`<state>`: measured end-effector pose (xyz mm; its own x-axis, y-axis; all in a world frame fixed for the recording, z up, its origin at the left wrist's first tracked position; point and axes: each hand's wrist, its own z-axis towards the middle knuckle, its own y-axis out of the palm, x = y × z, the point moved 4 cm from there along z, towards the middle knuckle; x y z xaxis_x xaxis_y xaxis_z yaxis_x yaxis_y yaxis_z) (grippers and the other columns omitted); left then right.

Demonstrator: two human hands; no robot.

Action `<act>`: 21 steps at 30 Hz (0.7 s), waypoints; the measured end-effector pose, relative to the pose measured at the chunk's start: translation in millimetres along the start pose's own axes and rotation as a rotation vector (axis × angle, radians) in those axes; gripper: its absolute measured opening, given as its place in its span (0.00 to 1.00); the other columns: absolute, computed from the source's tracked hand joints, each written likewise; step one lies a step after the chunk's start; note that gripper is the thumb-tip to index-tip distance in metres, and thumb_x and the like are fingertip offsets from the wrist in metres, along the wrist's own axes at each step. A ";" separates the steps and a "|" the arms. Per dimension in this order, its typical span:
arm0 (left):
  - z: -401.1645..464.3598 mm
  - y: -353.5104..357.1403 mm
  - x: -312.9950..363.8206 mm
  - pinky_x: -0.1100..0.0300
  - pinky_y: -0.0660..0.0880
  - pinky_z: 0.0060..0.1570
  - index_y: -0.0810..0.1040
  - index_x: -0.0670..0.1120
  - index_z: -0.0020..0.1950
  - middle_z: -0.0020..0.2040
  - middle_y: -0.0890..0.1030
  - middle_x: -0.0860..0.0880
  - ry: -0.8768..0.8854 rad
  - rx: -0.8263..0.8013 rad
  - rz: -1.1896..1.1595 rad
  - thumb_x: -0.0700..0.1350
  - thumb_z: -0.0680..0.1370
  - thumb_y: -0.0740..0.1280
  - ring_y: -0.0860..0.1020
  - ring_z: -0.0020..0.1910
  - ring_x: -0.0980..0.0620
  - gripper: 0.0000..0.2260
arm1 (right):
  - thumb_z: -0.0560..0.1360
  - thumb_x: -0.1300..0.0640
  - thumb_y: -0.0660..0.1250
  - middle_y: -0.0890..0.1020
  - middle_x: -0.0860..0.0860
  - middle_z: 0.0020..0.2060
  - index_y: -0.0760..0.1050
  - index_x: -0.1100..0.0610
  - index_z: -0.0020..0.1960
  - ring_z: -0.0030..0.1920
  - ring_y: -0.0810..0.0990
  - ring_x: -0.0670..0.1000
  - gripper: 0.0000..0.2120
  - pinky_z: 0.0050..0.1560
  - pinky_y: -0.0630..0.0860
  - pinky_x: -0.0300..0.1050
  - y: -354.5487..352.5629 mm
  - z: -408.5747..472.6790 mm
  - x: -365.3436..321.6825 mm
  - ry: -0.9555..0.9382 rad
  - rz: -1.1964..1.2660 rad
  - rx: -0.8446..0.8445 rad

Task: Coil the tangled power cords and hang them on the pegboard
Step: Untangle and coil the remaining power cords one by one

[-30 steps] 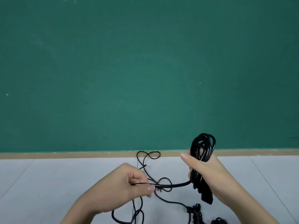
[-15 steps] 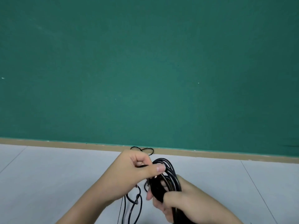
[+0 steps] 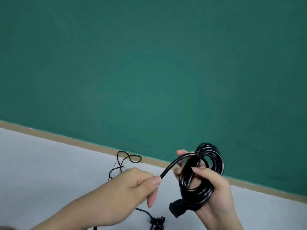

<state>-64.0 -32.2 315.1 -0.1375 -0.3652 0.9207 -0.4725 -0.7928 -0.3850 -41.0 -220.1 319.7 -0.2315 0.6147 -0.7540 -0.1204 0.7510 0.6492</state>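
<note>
Our right hand (image 3: 214,185) grips the coiled cord (image 3: 201,171); our left hand (image 3: 132,188) pinches its free strand. Loose cords (image 3: 126,161) lie at twelve o'clock against the tan edge strip (image 3: 66,140); bare grey surface (image 3: 41,163) spreads toward nine.

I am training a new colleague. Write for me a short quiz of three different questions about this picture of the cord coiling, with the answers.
1. True or false: the right hand holds the coiled black cord.
2. What does the left hand pinch? A) a plug B) the free cord end C) nothing
3. Fill in: a thinner looped cord lies on the ___ surface, near the green wall.

Key: 1 true; 2 B; 3 white.
</note>
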 end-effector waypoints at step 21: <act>-15.3 -9.1 29.2 0.53 0.70 0.32 0.83 0.56 0.44 0.31 0.77 0.47 0.239 0.173 0.220 0.65 0.79 0.65 0.71 0.31 0.43 0.15 | 0.55 0.52 0.89 0.64 0.50 0.34 0.73 0.59 0.48 0.28 0.61 0.46 0.32 0.27 0.64 0.38 -9.0 -10.5 16.7 0.107 0.160 0.096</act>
<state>-77.1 -28.2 346.5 -0.4290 -0.4279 0.7956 -0.2579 -0.7860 -0.5618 -53.9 -219.1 302.3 -0.3421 0.7026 -0.6240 0.0173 0.6687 0.7434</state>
